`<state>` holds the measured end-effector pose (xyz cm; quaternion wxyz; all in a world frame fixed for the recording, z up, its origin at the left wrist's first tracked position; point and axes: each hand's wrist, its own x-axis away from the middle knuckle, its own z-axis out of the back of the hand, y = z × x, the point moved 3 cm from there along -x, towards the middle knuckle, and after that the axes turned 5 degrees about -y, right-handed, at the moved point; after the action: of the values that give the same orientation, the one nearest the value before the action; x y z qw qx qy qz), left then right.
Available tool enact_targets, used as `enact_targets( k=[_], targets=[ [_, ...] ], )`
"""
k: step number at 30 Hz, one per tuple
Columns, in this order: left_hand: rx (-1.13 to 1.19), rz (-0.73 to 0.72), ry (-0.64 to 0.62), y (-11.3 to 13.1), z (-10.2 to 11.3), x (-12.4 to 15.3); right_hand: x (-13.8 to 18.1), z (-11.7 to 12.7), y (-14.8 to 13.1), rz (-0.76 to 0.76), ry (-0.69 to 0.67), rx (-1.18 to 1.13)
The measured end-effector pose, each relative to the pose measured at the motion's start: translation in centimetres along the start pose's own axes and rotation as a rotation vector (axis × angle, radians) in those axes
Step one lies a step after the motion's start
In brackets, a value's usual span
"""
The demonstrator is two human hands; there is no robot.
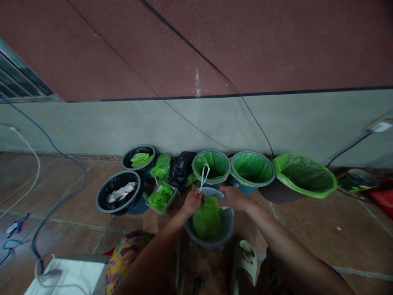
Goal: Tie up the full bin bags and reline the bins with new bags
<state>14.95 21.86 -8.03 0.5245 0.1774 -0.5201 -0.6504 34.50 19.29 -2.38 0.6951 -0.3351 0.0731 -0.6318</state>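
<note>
A grey bin point(225, 229) stands on the floor right in front of me with a green bag point(207, 219) inside it. My left hand point(193, 202) is closed in a pinch on the bag's white drawstring point(204, 177), which loops up from it. My right hand point(232, 198) is closed on the bag's edge at the bin's far rim. Both forearms reach down from the bottom of the view.
Along the wall stand three green-lined bins point(211, 166) point(252, 170) point(303, 176), two black-lined bins point(119, 196) point(139, 157), a black bag point(181, 168) and a small tray point(162, 198) of green bags. Blue and white cables point(58, 196) run across the tiled floor at left. A sandal point(244, 258) shows below.
</note>
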Motion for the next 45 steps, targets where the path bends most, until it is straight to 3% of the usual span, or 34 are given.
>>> enact_targets(
  k=[5, 7, 14, 19, 23, 30, 34, 39, 42, 45],
  targets=[
    [0.085, 0.039, 0.025, -0.3, -0.3, 0.0, 1.3, -2.6, 0.2, -0.026, -0.3, 0.137],
    [0.1, 0.048, 0.021, -0.3, -0.4, 0.1, 1.6, -2.8, 0.1, -0.036, -0.348, 0.173],
    [0.061, 0.067, 0.035, -0.3, -0.5, 0.2, 2.2, -0.6, -2.0, 0.099, -0.102, 0.094],
    [0.026, -0.037, 0.046, 0.3, -0.8, 0.3, 2.3, -0.7, -4.8, 0.295, -0.172, 0.093],
    [0.071, -0.232, -0.114, 1.3, -1.5, 0.6, 1.9, -0.3, -5.9, 0.356, -0.133, 0.164],
    [0.066, -0.22, -0.379, 1.7, -2.5, 1.4, -0.3, -0.2, -4.3, 0.279, -0.063, 0.046],
    [0.143, -0.243, -0.32, 1.8, -2.6, 1.6, -1.1, -0.6, -3.8, 0.202, -0.064, -0.226],
    [0.271, -0.12, -0.254, 0.7, -2.7, 1.3, -1.2, 0.0, -2.1, -0.059, 0.099, -0.593],
    [0.372, -0.039, -0.225, -0.3, -2.9, 0.7, -1.0, -0.7, -1.5, -0.1, -0.026, -0.562],
    [0.443, 0.005, -0.162, -1.3, -3.0, -0.1, -0.5, -1.6, -1.8, -0.042, -0.149, -0.309]
  ],
)
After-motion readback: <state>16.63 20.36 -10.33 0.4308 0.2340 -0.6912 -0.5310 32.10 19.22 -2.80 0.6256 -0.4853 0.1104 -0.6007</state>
